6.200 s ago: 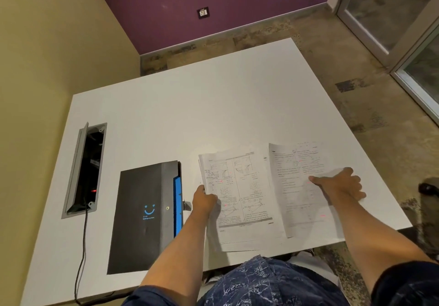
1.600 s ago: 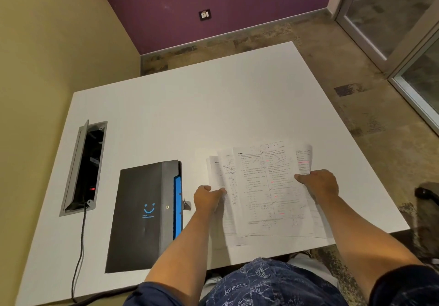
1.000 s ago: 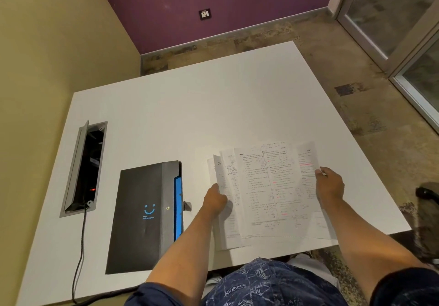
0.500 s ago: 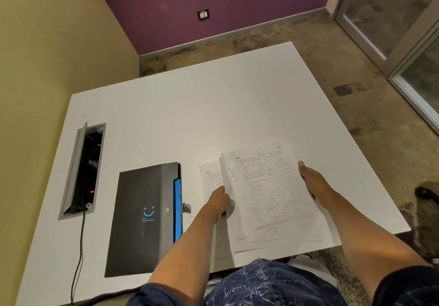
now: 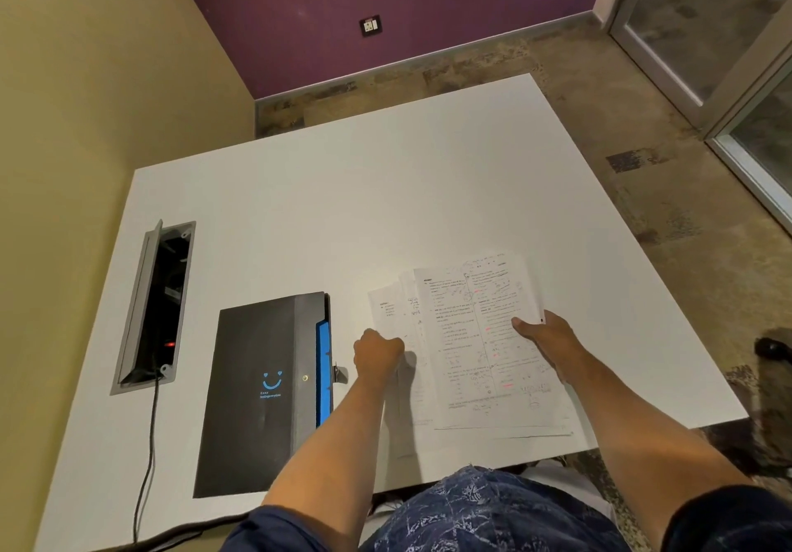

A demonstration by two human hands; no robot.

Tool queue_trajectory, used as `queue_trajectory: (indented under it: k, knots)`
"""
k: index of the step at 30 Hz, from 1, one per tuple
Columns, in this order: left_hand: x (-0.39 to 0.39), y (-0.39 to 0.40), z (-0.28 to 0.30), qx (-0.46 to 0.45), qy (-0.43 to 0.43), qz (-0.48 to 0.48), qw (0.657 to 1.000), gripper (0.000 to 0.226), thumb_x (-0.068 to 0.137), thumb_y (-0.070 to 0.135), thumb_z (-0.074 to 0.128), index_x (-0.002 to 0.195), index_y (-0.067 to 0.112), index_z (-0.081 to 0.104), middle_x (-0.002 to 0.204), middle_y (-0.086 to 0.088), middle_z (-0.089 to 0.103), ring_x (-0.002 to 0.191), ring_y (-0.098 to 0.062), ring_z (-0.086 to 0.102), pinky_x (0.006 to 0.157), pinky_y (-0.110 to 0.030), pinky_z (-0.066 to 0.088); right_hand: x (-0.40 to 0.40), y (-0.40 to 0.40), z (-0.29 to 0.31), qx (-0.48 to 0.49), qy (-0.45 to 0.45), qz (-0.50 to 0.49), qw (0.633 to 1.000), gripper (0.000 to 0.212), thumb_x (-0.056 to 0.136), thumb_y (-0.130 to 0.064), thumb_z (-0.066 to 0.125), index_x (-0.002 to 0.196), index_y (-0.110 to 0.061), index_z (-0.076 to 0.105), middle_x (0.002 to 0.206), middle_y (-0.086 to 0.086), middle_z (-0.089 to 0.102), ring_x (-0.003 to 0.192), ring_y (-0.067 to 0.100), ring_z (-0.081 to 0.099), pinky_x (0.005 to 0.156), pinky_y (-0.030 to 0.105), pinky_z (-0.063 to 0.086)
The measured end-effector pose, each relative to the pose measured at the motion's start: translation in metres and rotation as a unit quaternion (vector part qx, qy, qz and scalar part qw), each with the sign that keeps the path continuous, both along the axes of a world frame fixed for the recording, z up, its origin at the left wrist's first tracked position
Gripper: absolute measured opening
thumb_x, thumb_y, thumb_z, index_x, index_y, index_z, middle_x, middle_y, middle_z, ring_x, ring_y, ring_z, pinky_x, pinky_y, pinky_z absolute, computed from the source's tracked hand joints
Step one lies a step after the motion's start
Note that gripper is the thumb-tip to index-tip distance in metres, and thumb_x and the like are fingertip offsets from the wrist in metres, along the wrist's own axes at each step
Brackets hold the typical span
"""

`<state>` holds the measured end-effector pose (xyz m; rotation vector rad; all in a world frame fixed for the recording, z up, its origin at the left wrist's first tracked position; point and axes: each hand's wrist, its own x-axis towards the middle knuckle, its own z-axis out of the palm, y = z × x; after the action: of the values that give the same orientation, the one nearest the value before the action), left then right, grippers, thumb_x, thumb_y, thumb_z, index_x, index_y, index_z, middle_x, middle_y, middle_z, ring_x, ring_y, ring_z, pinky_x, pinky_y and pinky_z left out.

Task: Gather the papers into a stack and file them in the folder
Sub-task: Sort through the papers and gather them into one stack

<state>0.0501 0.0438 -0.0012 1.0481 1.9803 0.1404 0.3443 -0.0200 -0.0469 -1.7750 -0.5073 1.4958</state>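
Papers (image 5: 467, 350) on white table (image 5: 385, 208): our left hand (image 5: 377, 354) pinches their left edge, our right hand (image 5: 546, 337) grips their right; closed folder (image 5: 261, 393) lies beside.

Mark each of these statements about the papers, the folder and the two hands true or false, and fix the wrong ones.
1. The folder lies closed on the table. True.
2. The papers are already inside the folder. False: they lie on the table, to the right of it.
3. The right hand grips the papers' right edge. True.
4. The left hand rests on the folder. False: it is at the papers' left edge.
5. The sheets are squared up. False: their left edges fan out.
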Motion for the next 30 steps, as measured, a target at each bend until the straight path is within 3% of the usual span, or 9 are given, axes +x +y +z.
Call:
queue_trajectory:
  k: [2, 4, 6, 9, 13, 18, 20, 25, 30]
  knots:
    - [0.0, 0.0, -0.001, -0.01, -0.052, 0.012, 0.999, 0.022, 0.087, 0.0, 0.055, 0.107, -0.004, 0.063, 0.085, -0.006, 0.057, 0.07, -0.015, 0.052, 0.06, -0.023, 0.044, -0.002, 0.004, 0.002, 0.002, -0.002, 0.023, 1.0, 0.042, 0.093, -0.023, 0.078, 0.132, -0.013, 0.067, 0.117, 0.005, 0.077, 0.105, 0.027, 0.075, 0.097, 0.046, 0.058]
    - [0.001, -0.002, -0.003, -0.025, -0.089, 0.002, 0.996, 0.049, 0.092, 0.001, 0.056, 0.14, -0.006, 0.05, 0.127, -0.02, 0.062, 0.112, -0.03, 0.063, 0.096, -0.037, 0.054, -0.004, 0.007, 0.005, 0.006, 0.003, 0.042, 0.999, 0.041, 0.094, -0.025, 0.076, 0.133, -0.016, 0.066, 0.117, 0.003, 0.077, 0.104, 0.025, 0.075, 0.096, 0.043, 0.059]
    - [0.004, -0.004, -0.006, -0.027, -0.112, -0.008, 0.993, 0.049, 0.09, -0.001, 0.056, 0.138, -0.009, 0.052, 0.138, -0.031, 0.054, 0.129, -0.04, 0.057, 0.111, -0.045, 0.045, -0.007, 0.009, 0.006, 0.01, 0.007, 0.055, 0.998, 0.041, 0.095, -0.026, 0.075, 0.133, -0.018, 0.064, 0.118, 0.001, 0.076, 0.105, 0.023, 0.074, 0.096, 0.042, 0.058]
    - [0.01, -0.006, -0.003, -0.009, -0.075, -0.028, 0.997, 0.018, 0.09, 0.002, 0.055, 0.1, 0.015, 0.062, 0.112, -0.007, 0.043, 0.103, -0.027, 0.058, 0.09, -0.029, 0.05, -0.008, 0.01, 0.007, 0.017, -0.013, 0.064, 0.998, 0.035, 0.093, -0.025, 0.077, 0.127, -0.02, 0.066, 0.109, -0.005, 0.077, 0.092, 0.009, 0.077, 0.077, 0.025, 0.062]
    - [0.015, -0.008, -0.004, 0.04, -0.032, -0.018, 0.999, 0.014, 0.086, 0.003, 0.058, 0.097, 0.01, 0.052, 0.11, -0.008, 0.044, 0.086, -0.023, 0.055, 0.06, -0.022, 0.041, -0.003, 0.013, 0.006, 0.015, -0.067, -0.009, 0.998, 0.021, 0.093, -0.027, 0.076, 0.108, -0.019, 0.063, 0.088, -0.014, 0.069, 0.058, -0.006, 0.07, 0.044, 0.007, 0.047]
    - [0.02, -0.005, -0.007, 0.056, -0.091, -0.011, 0.994, 0.018, 0.087, 0.001, 0.058, 0.08, 0.013, 0.046, 0.074, 0.005, 0.047, 0.062, -0.006, 0.042, 0.052, -0.019, 0.031, -0.014, 0.017, 0.006, -0.008, 0.004, 0.063, 0.998, 0.06, 0.101, -0.039, 0.065, 0.153, -0.018, 0.042, 0.133, -0.009, 0.059, 0.11, 0.015, 0.062, 0.092, 0.028, 0.049]
    - [0.021, -0.005, -0.007, 0.049, -0.11, -0.011, 0.993, 0.032, 0.088, -0.001, 0.058, 0.07, 0.018, 0.04, 0.069, 0.006, 0.042, 0.06, -0.008, 0.038, 0.052, -0.02, 0.03, -0.015, 0.019, 0.008, 0.001, 0.017, 0.069, 0.997, 0.069, 0.101, -0.036, 0.066, 0.159, -0.017, 0.034, 0.135, -0.008, 0.054, 0.119, 0.019, 0.06, 0.093, 0.029, 0.048]
    - [0.015, -0.004, -0.008, 0.03, -0.144, -0.002, 0.989, 0.038, 0.09, -0.004, 0.057, 0.069, 0.024, 0.043, 0.071, 0.008, 0.044, 0.07, -0.011, 0.043, 0.06, -0.022, 0.034, -0.01, 0.018, 0.01, 0.024, 0.068, -0.001, 0.997, 0.037, 0.083, -0.023, 0.086, 0.118, -0.012, 0.076, 0.114, 0.011, 0.079, 0.092, 0.025, 0.08, 0.068, 0.032, 0.064]
    - [0.009, -0.005, -0.013, 0.016, -0.189, 0.037, 0.981, 0.021, 0.094, 0.003, 0.062, 0.114, 0.009, 0.065, 0.1, -0.003, 0.063, 0.097, -0.023, 0.061, 0.096, -0.04, 0.053, -0.016, 0.028, 0.008, -0.041, 0.072, 0.054, 0.995, 0.047, 0.081, -0.014, 0.088, 0.124, -0.006, 0.072, 0.114, 0.014, 0.079, 0.103, 0.033, 0.076, 0.09, 0.046, 0.061]
